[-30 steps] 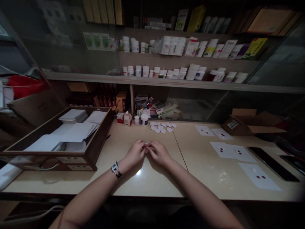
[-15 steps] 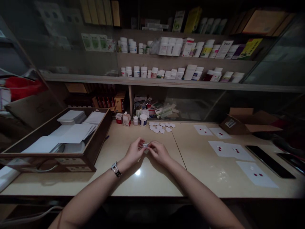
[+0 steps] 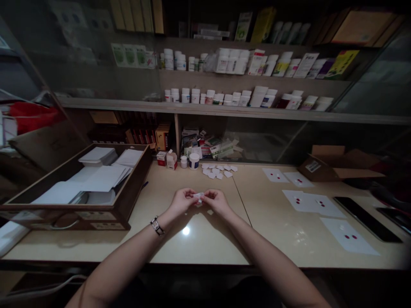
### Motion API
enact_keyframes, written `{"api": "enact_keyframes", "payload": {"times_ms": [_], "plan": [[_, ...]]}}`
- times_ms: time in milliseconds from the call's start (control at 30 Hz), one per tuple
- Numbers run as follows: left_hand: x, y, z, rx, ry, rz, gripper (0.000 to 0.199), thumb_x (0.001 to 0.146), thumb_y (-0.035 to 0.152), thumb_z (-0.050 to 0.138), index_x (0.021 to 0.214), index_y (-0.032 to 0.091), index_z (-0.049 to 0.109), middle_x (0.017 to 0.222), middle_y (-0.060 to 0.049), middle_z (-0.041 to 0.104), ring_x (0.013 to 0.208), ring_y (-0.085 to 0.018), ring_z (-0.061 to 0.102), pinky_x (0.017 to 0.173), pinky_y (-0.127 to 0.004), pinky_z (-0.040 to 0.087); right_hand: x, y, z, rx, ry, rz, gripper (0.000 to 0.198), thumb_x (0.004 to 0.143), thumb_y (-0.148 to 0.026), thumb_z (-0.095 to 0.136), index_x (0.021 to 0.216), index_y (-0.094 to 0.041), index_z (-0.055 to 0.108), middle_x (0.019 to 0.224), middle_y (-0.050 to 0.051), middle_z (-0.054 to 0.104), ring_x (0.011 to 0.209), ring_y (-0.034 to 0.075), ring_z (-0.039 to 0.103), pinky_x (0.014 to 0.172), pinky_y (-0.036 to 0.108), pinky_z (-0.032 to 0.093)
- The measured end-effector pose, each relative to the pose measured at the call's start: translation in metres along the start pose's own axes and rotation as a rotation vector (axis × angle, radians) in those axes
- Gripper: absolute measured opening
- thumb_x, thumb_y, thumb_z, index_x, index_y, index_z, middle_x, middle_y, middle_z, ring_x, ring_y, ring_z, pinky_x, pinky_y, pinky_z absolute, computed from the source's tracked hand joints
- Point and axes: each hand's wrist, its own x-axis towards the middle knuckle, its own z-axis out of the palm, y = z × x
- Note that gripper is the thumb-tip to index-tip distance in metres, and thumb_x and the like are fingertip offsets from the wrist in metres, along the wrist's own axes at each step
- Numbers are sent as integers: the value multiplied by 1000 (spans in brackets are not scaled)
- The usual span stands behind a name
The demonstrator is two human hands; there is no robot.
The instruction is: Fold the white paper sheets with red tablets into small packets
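Over the middle of the desk, a small folded white paper packet (image 3: 198,196) is pinched between both hands. My left hand (image 3: 183,201), with a metal bracelet on its wrist, grips its left side. My right hand (image 3: 218,201) closes on its right side with thumb and fingers. Whatever the packet contains is hidden. Just beyond the hands lie several similar folded paper packets (image 3: 219,176). To the right, flat paper sheets (image 3: 335,233) rest on the desk, with dark red and pale tablets (image 3: 354,236) on them.
A wooden drawer (image 3: 123,209) of white paper stands at the left. Behind are a white jar (image 3: 194,161), a small bottle (image 3: 183,161) and small boxes (image 3: 171,160). A black phone (image 3: 366,218) and an open carton (image 3: 327,164) are at right. Shelves (image 3: 224,110) hold medicine bottles.
Both hands stay together while the fingers shift on the packet, and the right hand has moved slightly right. The whole view has shifted a little.
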Motion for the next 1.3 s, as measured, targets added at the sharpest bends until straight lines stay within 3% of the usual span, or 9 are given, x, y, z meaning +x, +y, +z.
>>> {"api": "enact_keyframes", "payload": {"times_ms": [167, 300, 533, 733, 933, 1133, 1300], "plan": [[1, -1, -1, -43, -23, -49, 39, 55, 35, 83, 74, 12, 57, 60, -3, 65, 50, -12, 61, 48, -20, 45, 0, -6, -1, 32, 2, -18, 36, 51, -42, 80, 63, -17, 57, 54, -2, 60, 47, 11, 54, 47, 22, 41], [2, -2, -3, -44, -37, -64, 38, 54, 29, 85, 70, 12, 55, 55, -2, 63, 44, -10, 57, 45, -19, 43, 0, -6, -1, 42, -57, 58, 39, 54, -46, 78, 73, -15, 61, 55, -1, 61, 43, 10, 51, 41, 20, 37], [3, -3, -2, -140, 2, -149, 27, 60, 21, 81, 67, 11, 56, 56, -3, 65, 46, -8, 58, 47, -16, 46, 2, -1, -2, 23, -49, 59, 40, 54, -49, 78, 55, -14, 58, 47, -1, 58, 41, 8, 48, 42, 19, 34], [3, -3, 0, -35, -1, -106, 28, 68, 31, 76, 70, 12, 56, 54, -2, 63, 44, -9, 57, 41, -16, 42, 0, -2, 0, 10, -27, 74, 37, 56, -47, 77, 58, -14, 60, 48, -1, 59, 41, 8, 49, 41, 19, 34], [3, -5, 0, 3, -21, -29, 37, 63, 41, 77, 65, 14, 51, 49, 0, 60, 41, -8, 54, 43, -17, 42, 3, 3, 1, 75, -63, 96, 40, 46, -38, 83, 68, -14, 61, 51, -1, 62, 42, 9, 52, 43, 19, 38], [5, -6, -1, 51, -2, -42, 35, 64, 43, 73, 71, 13, 58, 53, 0, 61, 42, -9, 53, 40, -17, 37, 5, 4, -2, 64, -76, 150, 41, 41, -34, 84, 67, -14, 60, 51, -1, 62, 43, 9, 52, 43, 20, 37], [10, -8, -5, 110, 53, 24, 30, 63, 39, 72, 60, 13, 56, 45, 3, 55, 38, -7, 47, 41, -18, 35, 2, 2, -1, 55, -85, 143, 42, 51, -36, 80, 83, -14, 63, 54, -1, 63, 44, 10, 53, 44, 20, 38]]}}
